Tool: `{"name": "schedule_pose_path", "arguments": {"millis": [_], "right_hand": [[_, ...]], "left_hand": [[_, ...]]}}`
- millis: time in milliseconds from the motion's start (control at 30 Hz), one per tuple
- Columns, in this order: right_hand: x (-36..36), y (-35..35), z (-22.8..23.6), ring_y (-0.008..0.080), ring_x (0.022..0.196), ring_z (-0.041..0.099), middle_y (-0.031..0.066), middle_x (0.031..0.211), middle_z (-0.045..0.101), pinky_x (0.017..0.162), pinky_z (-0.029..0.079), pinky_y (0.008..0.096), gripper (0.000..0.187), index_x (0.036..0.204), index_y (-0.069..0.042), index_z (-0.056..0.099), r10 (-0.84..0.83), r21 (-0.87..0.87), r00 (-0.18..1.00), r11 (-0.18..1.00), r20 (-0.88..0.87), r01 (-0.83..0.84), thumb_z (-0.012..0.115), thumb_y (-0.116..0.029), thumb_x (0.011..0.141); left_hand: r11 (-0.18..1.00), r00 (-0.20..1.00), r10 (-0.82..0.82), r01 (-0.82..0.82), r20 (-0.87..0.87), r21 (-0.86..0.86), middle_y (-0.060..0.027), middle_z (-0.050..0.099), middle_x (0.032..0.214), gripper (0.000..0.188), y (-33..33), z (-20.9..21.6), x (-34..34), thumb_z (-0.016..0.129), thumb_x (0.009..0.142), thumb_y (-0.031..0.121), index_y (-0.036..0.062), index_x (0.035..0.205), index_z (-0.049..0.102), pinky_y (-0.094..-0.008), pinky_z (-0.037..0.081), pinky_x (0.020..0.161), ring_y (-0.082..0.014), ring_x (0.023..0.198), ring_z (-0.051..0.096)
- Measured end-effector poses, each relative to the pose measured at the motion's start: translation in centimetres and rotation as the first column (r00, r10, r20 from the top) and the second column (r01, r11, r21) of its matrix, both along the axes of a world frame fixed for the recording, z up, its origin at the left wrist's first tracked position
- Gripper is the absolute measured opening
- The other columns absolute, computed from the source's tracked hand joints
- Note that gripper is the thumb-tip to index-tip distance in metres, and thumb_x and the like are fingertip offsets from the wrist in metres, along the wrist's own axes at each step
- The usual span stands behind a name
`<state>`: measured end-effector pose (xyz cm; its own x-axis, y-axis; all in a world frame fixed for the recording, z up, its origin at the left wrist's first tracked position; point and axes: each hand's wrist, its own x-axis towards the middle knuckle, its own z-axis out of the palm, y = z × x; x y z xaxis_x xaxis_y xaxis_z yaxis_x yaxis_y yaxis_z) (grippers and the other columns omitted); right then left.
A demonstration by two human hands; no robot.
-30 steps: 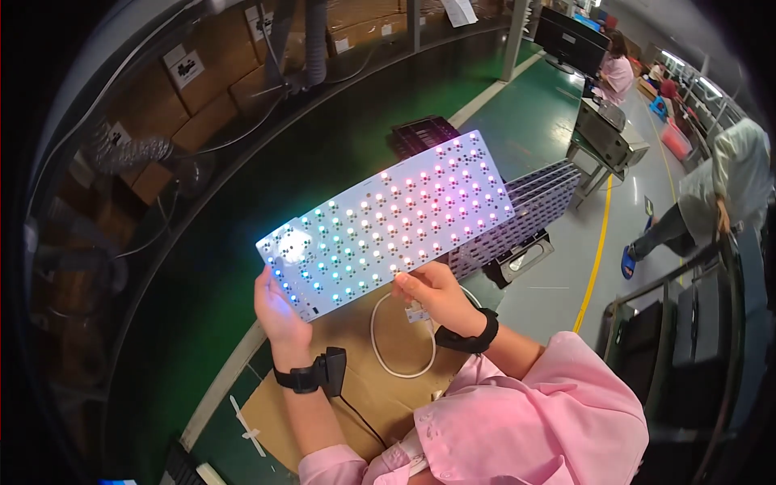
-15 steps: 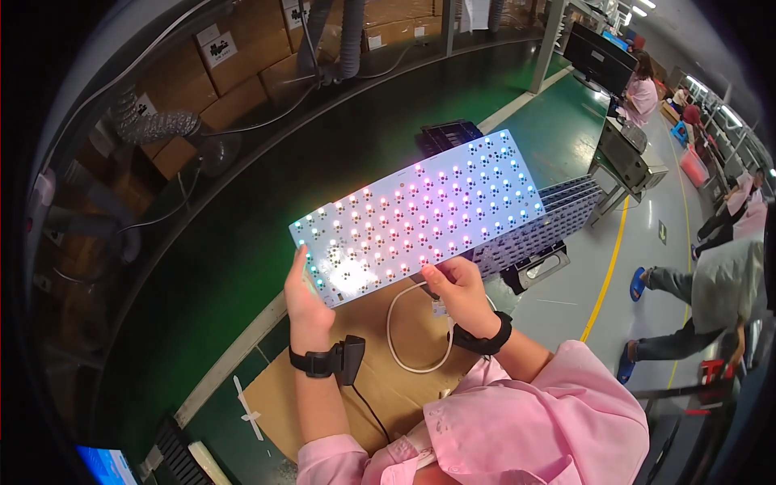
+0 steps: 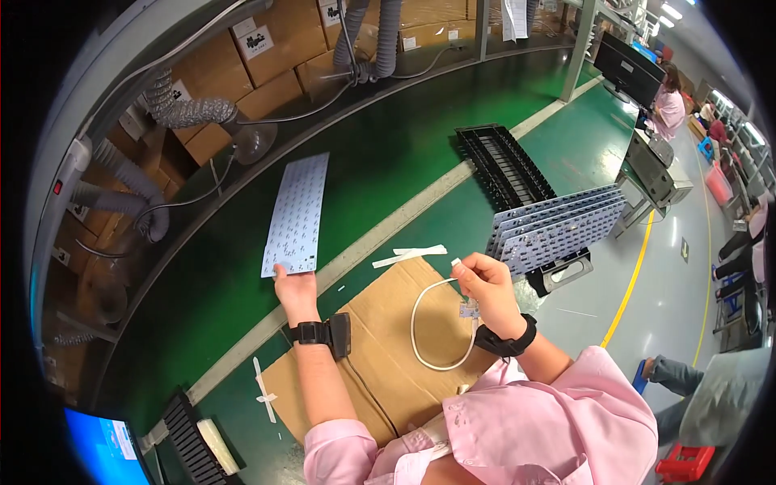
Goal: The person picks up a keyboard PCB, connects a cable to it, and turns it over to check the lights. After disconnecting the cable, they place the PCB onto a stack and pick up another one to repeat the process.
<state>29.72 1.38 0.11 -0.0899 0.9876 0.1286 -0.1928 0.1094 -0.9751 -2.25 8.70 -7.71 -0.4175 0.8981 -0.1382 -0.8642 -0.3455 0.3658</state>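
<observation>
Fingers (image 3: 284, 273) of my left hand (image 3: 296, 293) pinch the near short edge of the long white rectangular LED board (image 3: 297, 213), which lies flat and unlit on the dark green belt (image 3: 242, 267), its far end pointing away from me. Fingers (image 3: 466, 271) of my right hand (image 3: 487, 293) are closed on the small plug end of the thin white looped cable (image 3: 428, 323), held up just right of that board's near edge; the cable hangs in a loop below my hand, over the flat brown cardboard sheet (image 3: 380, 339) laid on the green bench (image 3: 582, 145). I can see a black strap on each wrist, and pink sleeves below them.

Just right of the board's near end, two white paper strips (image 3: 408, 255) lie at the top edge of the cardboard. Further right of the board, a stack of the same white panels (image 3: 554, 230) stands tilted in a black rack (image 3: 562, 273), and beyond it a black slotted tray (image 3: 505, 166) lies on the bench. Behind the board, past the belt, grey ribbed hoses (image 3: 174, 109) and brown cartons (image 3: 267, 48) line the wall. Nearer me than the board, on the left, sit a black ridged holder (image 3: 190, 440) and a lit blue screen (image 3: 105, 449). Far to the right of the board, another person in pink (image 3: 669, 101) sits at a dark monitor (image 3: 626, 69).
</observation>
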Motion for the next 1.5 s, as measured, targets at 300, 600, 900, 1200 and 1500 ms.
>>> {"name": "schedule_pose_path", "arguments": {"millis": [300,600,900,1200,1500], "right_hand": [[0.2,-0.5,0.3,0.0017,0.053,0.035,-0.0047,0.058,0.044,0.047,0.025,0.018,0.017,0.074,-0.002,0.057,0.016,-0.031,1.0,0.999,-0.005,-0.016,0.058,-0.014,0.085],[0.8,-0.4,-0.1,0.0022,0.054,0.038,-0.005,0.061,0.046,0.048,0.029,0.0182,0.016,0.074,-0.002,0.057,0.039,0.005,0.999,0.999,0.028,-0.039,0.059,-0.014,0.085],[1.2,-1.8,0.8,0.0015,0.057,0.045,-0.0044,0.063,0.05,0.05,0.034,0.0175,0.014,0.077,-0.001,0.058,0.169,-0.037,0.985,0.985,-0.018,-0.17,0.06,-0.013,0.084],[3.2,-1.9,0.5,0.001,0.056,0.042,-0.0055,0.061,0.049,0.048,0.031,0.0177,0.016,0.076,-0.001,0.06,0.092,-0.026,0.994,0.995,-0.062,-0.094,0.062,-0.014,0.083],[3.5,-1.7,0.5,0.0026,0.058,0.047,-0.0034,0.064,0.052,0.051,0.035,0.0176,0.01,0.08,-0.002,0.061,0.114,-0.03,0.992,0.993,-0.051,-0.116,0.061,-0.011,0.083]], "left_hand": [[0.991,0.993,-0.097,0.103,-0.069,0.087,-0.0128,0.026,0.141,0.047,0.4,0.2,2.1,0.03,0.095,0.033,0.0021,0.131,0.03,-0.0442,0.017,0.108,-0.0294,0.13,0.024],[0.787,0.768,-0.543,0.607,0.339,-0.115,-0.0225,0.019,0.142,0.064,-0.5,6.5,5.6,0.036,0.091,0.041,-0.0054,0.133,0.023,-0.0463,0.019,0.106,-0.0346,0.129,0.024],[0.697,0.256,-0.553,0.663,-0.793,-0.272,-0.0118,0.041,0.133,0.048,-1.1,6.4,20.1,0.043,0.09,0.033,0.0088,0.131,0.036,-0.0396,0.029,0.099,-0.0235,0.125,0.033],[0.531,0.326,-0.693,0.834,-0.643,-0.148,-0.0056,0.052,0.115,0.043,0.7,1.8,26.5,0.041,0.093,0.036,0.0046,0.122,0.042,-0.0278,0.041,0.087,-0.0159,0.105,0.049],[0.764,0.577,-0.506,0.645,-0.641,-0.022,-0.0019,0.056,0.099,0.033,0.8,1.3,27.5,0.045,0.092,0.033,0.0054,0.111,0.049,-0.0252,0.046,0.074,-0.0116,0.084,0.054]]}}
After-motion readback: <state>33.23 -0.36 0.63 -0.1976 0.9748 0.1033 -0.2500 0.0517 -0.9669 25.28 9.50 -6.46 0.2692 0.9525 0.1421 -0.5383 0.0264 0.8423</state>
